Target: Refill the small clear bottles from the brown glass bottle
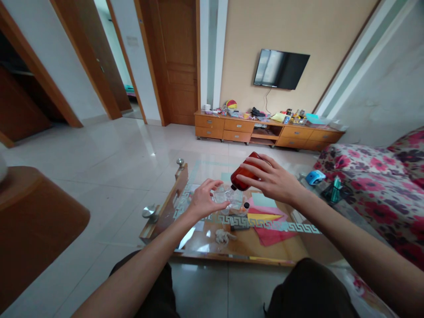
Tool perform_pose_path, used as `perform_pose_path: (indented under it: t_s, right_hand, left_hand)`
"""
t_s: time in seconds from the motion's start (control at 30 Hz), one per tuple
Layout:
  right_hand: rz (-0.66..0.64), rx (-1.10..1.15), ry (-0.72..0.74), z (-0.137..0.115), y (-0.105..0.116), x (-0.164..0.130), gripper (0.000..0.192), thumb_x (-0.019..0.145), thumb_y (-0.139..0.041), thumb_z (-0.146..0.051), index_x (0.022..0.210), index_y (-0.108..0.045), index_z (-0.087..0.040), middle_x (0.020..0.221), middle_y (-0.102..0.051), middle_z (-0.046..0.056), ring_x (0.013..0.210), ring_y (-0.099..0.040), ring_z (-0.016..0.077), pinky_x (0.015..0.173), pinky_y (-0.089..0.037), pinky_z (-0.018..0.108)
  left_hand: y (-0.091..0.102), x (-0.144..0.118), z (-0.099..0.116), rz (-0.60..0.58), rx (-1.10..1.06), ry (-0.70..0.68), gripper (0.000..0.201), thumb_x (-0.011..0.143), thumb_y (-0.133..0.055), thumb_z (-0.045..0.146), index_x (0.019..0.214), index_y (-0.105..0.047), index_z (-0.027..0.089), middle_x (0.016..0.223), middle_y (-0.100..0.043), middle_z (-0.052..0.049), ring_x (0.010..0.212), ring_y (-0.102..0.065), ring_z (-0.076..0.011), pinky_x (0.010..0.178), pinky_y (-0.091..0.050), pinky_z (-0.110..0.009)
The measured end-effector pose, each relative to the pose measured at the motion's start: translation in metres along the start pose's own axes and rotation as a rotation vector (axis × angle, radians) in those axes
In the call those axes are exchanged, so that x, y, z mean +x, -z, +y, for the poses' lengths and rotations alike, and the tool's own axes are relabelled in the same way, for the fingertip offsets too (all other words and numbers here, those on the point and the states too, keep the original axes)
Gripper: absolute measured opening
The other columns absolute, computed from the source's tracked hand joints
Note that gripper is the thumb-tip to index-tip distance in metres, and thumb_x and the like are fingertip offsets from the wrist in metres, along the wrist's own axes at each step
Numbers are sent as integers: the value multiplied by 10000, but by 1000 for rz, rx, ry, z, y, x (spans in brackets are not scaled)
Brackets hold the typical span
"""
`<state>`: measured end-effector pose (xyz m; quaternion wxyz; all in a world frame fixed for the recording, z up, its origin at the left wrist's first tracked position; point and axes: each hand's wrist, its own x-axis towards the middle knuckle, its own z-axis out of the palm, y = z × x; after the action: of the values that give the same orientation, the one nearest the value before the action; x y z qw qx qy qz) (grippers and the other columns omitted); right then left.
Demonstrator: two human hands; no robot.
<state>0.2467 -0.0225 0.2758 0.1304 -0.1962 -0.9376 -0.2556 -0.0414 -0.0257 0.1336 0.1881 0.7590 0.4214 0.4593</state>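
Head view: brown bottle tipped steeply, mouth down, over a small clear cup near the far left part of the glass surface. Right hand grips the bottle from above, fingers closed round its body. Left hand steadies the cup, fingers curled on its left side. Whether liquid is flowing cannot be told; the cup's contents are too clear to read.

Judgement: pouring step in hand, bottle mouth just above the cup rim. Next move calls for a slow, controlled tilt, then righting the bottle without dripping.

Just beside the cup, toward the near edge: a small black cap, coloured paper sheets, a crumpled white scrap. Beyond the right edge, a floral sofa with a blue object.
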Motion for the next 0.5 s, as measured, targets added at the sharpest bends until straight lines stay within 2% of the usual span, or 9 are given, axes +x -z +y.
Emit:
perform_pose_path:
  t_s: [0.13, 0.3, 0.5]
  right_hand:
    - [-20, -35, 68, 2, 15, 11, 742, 951, -731, -101, 1592, -464, -362, 1644, -503, 14, 1583, -354, 288, 1327, -277, 592]
    - [-29, -73, 177, 4, 35, 28, 757, 947, -743, -103, 1599, -454, -356, 1637, -514, 3, 1564, -385, 264, 1328, -291, 563]
    - [-57, -120, 279, 6, 48, 44, 695, 955, -750, -140, 1573, -486, -317, 1612, -541, 16, 1579, -355, 263, 1333, -284, 552]
  left_hand:
    - [1, 0, 1, -3, -32, -5, 638, 724, -940, 404, 1292, -687, 261, 1197, -682, -48, 1002, -699, -202, 714, -629, -314]
    - [2, -1, 5, -12, -95, -12, 629, 744, -925, 426, 1300, -687, 256, 1214, -688, -63, 1041, -706, -216, 720, -644, -321]
    - [2, -2, 10, -23, -154, -5, 631, 730, -927, 384, 1298, -682, 260, 1215, -689, -52, 1033, -708, -207, 743, -655, -324]
